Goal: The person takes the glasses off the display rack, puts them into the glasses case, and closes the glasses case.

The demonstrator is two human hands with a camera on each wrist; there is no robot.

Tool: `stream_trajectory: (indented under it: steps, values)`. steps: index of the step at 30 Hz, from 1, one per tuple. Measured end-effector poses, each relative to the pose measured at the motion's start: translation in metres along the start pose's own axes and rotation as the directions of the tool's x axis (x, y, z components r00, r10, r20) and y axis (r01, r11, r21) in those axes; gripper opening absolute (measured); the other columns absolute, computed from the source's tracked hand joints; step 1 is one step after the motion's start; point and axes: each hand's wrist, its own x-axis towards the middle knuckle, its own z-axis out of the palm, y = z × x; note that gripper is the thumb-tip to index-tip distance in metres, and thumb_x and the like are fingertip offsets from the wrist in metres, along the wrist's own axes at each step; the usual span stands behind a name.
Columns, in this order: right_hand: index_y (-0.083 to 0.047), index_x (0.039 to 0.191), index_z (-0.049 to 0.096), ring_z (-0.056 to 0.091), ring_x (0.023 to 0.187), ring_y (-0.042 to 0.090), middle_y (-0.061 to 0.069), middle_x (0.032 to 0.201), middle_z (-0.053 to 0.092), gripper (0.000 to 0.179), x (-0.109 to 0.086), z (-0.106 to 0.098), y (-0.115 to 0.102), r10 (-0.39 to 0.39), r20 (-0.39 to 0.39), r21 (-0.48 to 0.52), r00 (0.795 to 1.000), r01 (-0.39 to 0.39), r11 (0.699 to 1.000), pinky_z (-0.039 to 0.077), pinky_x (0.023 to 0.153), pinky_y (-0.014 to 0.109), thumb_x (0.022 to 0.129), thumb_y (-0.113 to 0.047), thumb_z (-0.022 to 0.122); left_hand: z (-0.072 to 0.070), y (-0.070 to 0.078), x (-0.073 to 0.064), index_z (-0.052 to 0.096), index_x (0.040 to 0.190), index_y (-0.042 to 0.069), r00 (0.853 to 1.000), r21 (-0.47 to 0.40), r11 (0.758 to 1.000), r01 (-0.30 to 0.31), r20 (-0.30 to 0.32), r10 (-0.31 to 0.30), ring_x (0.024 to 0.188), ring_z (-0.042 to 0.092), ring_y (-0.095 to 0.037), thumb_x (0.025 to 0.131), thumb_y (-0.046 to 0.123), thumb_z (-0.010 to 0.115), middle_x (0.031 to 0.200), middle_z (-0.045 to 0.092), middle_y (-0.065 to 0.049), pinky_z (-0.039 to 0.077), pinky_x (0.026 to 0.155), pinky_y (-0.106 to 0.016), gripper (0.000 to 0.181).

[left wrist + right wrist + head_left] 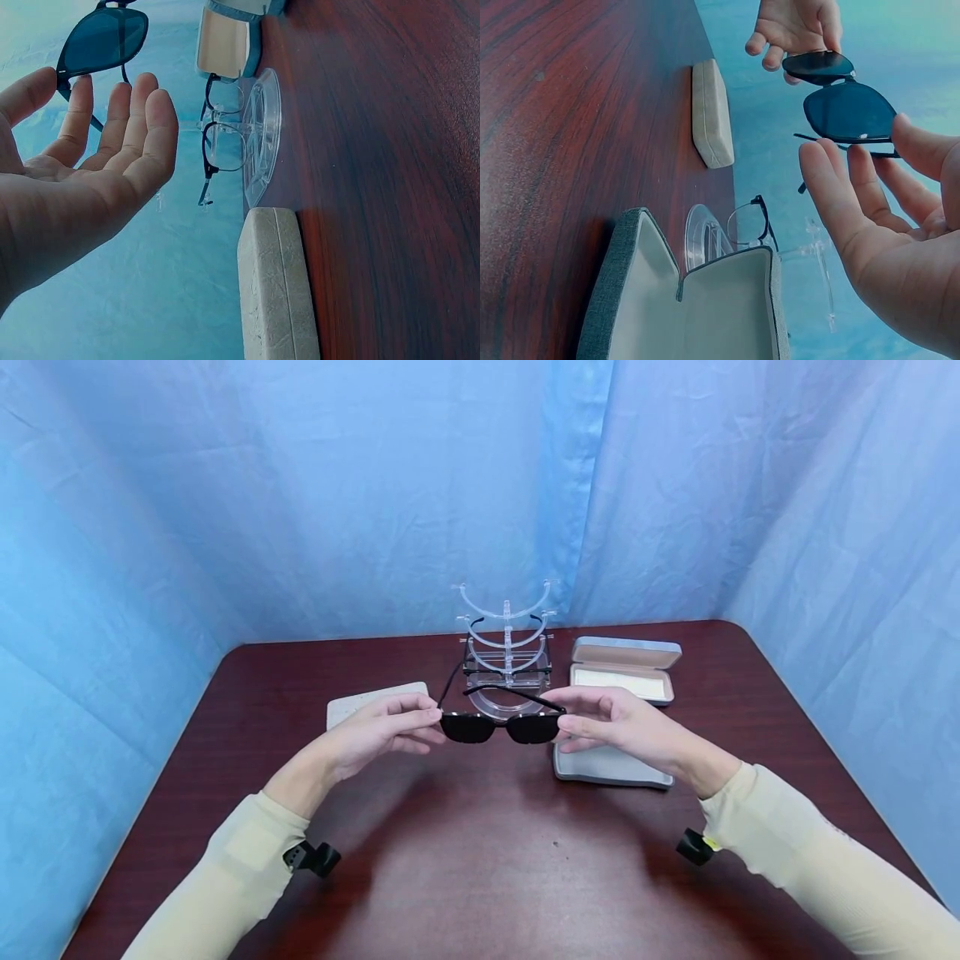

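A pair of black sunglasses [532,728] is held up in front of a clear display stand [507,635], dark lenses toward me and temples unfolded toward the stand. My left hand [386,731] pinches the frame's left end between thumb and fingers. At the right end, my right hand [618,727] pinches the other hinge corner the same way. In the left wrist view, the sunglasses [105,41] show at the left thumb and index fingertips. The right wrist view shows both hands on the sunglasses [847,112]. Dark-rimmed eyeglasses [225,146] sit low on the stand.
A pale closed glasses case [352,703] lies left of the stand, partly behind my left hand. Behind my right hand stands an open grey case [626,652] with a pale cloth inside. Another grey case [611,768] lies nearer, under that hand. Blue curtains [337,485] surround the table.
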Motion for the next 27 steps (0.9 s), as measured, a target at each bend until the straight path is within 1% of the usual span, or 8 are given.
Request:
stream_trajectory:
  steps: [3, 5, 11, 15, 18, 22, 24, 27]
  values:
    - [-0.006, 0.147, 0.051, 0.068, 0.107, 0.037, 0.018, 0.13, 0.063, 0.048, 0.0007, 0.0005, -0.0007, -0.009, 0.022, 0.0, 1.0, 0.009, 1.0, 0.057, 0.094, 0.045, 0.102, -0.017, 0.064, -0.0004, 0.0011, -0.0001, 0.063, 0.111, 0.005, 1.0, 0.012, 1.0, 0.005, -0.006, -0.005, 0.108, 0.067, -0.03, 0.101, 0.019, 0.062, 0.113, 0.071, -0.011, 0.055, 0.096, -0.045, 0.017]
    - [-0.007, 0.147, 0.051, 0.069, 0.106, 0.038, 0.019, 0.128, 0.063, 0.047, 0.0008, 0.0006, -0.0007, -0.009, 0.034, -0.005, 0.999, 0.01, 1.0, 0.057, 0.094, 0.044, 0.103, -0.018, 0.063, -0.0006, 0.0016, 0.0001, 0.063, 0.11, 0.005, 1.0, 0.018, 1.0, 0.006, -0.007, -0.006, 0.108, 0.067, -0.031, 0.101, 0.019, 0.062, 0.113, 0.071, -0.01, 0.054, 0.097, -0.048, 0.017]
    - [-0.009, 0.148, 0.051, 0.07, 0.104, 0.04, 0.021, 0.122, 0.064, 0.047, 0.0, -0.0001, -0.0016, 0.002, 0.04, -0.029, 0.999, -0.001, 1.0, 0.056, 0.095, 0.042, 0.104, -0.02, 0.062, -0.0003, 0.0038, -0.0005, 0.064, 0.111, 0.005, 1.0, 0.034, 0.999, 0.002, -0.013, -0.001, 0.109, 0.066, -0.03, 0.101, 0.02, 0.062, 0.113, 0.071, -0.01, 0.055, 0.096, -0.047, 0.018]
    - [-0.01, 0.147, 0.052, 0.07, 0.103, 0.04, 0.019, 0.125, 0.064, 0.046, 0.0007, -0.0001, -0.0016, -0.007, 0.052, -0.046, 0.999, 0.009, 0.999, 0.056, 0.095, 0.041, 0.104, -0.021, 0.061, -0.0001, 0.0048, -0.0008, 0.064, 0.111, 0.005, 1.0, 0.035, 0.999, 0.002, -0.022, -0.001, 0.113, 0.065, -0.032, 0.101, 0.021, 0.063, 0.115, 0.071, -0.009, 0.054, 0.096, -0.049, 0.018]
    - [-0.009, 0.147, 0.052, 0.068, 0.106, 0.041, 0.018, 0.131, 0.062, 0.044, 0.0017, 0.0003, -0.0008, -0.024, 0.074, -0.031, 0.997, 0.027, 0.999, 0.056, 0.095, 0.043, 0.105, -0.019, 0.06, -0.0003, 0.0048, -0.0016, 0.065, 0.112, 0.005, 1.0, 0.037, 0.999, -0.001, -0.022, 0.002, 0.113, 0.065, -0.033, 0.1, 0.022, 0.064, 0.115, 0.071, -0.01, 0.055, 0.096, -0.048, 0.02]
    - [-0.005, 0.147, 0.052, 0.061, 0.115, 0.043, 0.016, 0.137, 0.06, 0.043, 0.0035, 0.0007, 0.0016, -0.051, 0.11, 0.014, 0.993, 0.05, 0.999, 0.055, 0.096, 0.049, 0.105, -0.015, 0.058, -0.0011, 0.0037, -0.0032, 0.064, 0.113, 0.005, 1.0, 0.034, 0.999, -0.004, -0.012, 0.004, 0.107, 0.068, -0.031, 0.1, 0.023, 0.064, 0.113, 0.07, -0.013, 0.057, 0.092, -0.042, 0.022]
    - [-0.005, 0.147, 0.052, 0.06, 0.116, 0.042, 0.015, 0.14, 0.059, 0.042, 0.0043, 0.0012, 0.0025, -0.061, 0.118, 0.021, 0.991, 0.058, 0.998, 0.055, 0.096, 0.05, 0.106, -0.014, 0.057, -0.0013, 0.0032, -0.0039, 0.063, 0.114, 0.004, 1.0, 0.029, 1.0, -0.003, -0.007, 0.003, 0.103, 0.069, -0.029, 0.1, 0.022, 0.064, 0.112, 0.07, -0.014, 0.057, 0.09, -0.04, 0.022]
    - [-0.008, 0.146, 0.053, 0.06, 0.116, 0.042, 0.016, 0.141, 0.057, 0.041, 0.0042, 0.0018, 0.0036, -0.062, 0.122, 0.024, 0.991, 0.06, 0.998, 0.055, 0.096, 0.05, 0.106, -0.014, 0.057, -0.0006, 0.0025, -0.0046, 0.063, 0.115, 0.003, 1.0, 0.017, 1.0, 0.0, -0.006, 0.0, 0.098, 0.071, -0.026, 0.1, 0.019, 0.063, 0.111, 0.071, -0.015, 0.058, 0.091, -0.039, 0.022]
